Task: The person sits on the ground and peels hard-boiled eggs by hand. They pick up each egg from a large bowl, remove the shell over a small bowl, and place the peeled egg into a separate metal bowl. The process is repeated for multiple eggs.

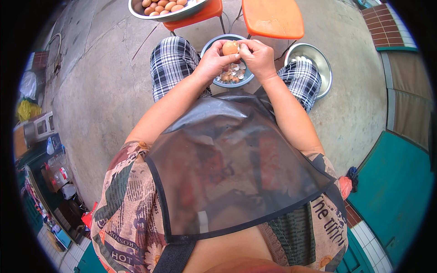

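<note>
My left hand [215,60] grips a brown egg [230,48] between thumb and fingers. At the egg's right end the shell looks broken, with a pale patch showing. There the thumb and fingertips of my right hand [258,57] pinch at it. Both hands are above a blue basin [248,79] on the floor between my knees. Broken eggshells [232,74], brown outside and white inside, lie in the basin. My wrists and hands hide part of its rim.
Many brown eggs [164,6] fill a metal bowl [136,13] on an orange chair [205,15]. Another orange stool [273,18] stands ahead. By my right knee, a metal basin [326,73] contains white eggs [300,59], partly hidden. A dark translucent apron [235,163] covers my front.
</note>
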`<state>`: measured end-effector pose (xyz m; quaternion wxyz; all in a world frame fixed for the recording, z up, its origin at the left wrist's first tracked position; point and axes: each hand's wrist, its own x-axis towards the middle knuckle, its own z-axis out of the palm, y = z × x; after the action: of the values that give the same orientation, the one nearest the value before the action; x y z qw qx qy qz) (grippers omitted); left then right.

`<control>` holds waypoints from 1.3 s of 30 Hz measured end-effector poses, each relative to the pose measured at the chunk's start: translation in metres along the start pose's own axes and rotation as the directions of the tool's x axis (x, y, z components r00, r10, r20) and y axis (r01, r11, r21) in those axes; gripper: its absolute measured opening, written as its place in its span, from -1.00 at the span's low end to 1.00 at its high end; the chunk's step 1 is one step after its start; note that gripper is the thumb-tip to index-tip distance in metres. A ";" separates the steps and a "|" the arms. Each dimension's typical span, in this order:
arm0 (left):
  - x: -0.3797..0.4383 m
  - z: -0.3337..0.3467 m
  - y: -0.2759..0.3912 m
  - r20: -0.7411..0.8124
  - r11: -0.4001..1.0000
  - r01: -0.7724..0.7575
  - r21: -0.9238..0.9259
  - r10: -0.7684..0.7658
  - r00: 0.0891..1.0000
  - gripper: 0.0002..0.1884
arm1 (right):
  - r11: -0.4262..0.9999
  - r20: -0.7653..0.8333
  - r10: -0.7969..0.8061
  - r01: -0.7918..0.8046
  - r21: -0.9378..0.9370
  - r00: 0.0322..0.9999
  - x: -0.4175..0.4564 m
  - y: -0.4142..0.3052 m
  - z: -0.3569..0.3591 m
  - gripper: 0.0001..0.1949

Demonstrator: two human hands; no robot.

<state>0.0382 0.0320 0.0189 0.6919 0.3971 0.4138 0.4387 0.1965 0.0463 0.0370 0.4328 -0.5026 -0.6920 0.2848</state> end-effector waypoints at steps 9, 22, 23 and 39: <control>-0.001 0.000 0.005 0.053 0.987 0.081 -0.140 -0.074 0.996 -0.49 | 0.948 -0.070 0.265 -0.247 0.199 0.962 0.003 0.031 0.010 -0.82; 0.006 -0.009 0.003 0.105 0.959 0.069 -0.273 -0.042 0.994 -0.48 | 0.988 -0.042 0.120 -0.123 -0.097 0.992 0.004 0.034 0.001 -0.79; 0.006 -0.010 0.002 0.102 0.961 0.071 -0.268 -0.045 0.994 -0.46 | 0.992 -0.059 0.090 -0.095 -0.086 0.994 0.004 0.032 0.000 -0.80; -0.001 -0.002 0.004 0.009 0.993 0.070 -0.090 -0.070 0.998 -0.43 | 0.955 0.007 -0.296 0.296 -0.038 0.955 0.006 0.011 -0.006 -0.89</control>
<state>0.0347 0.0328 0.0224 0.7252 0.3521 0.4053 0.4312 0.2058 0.0548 0.0328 0.4602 -0.4015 -0.7652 0.2038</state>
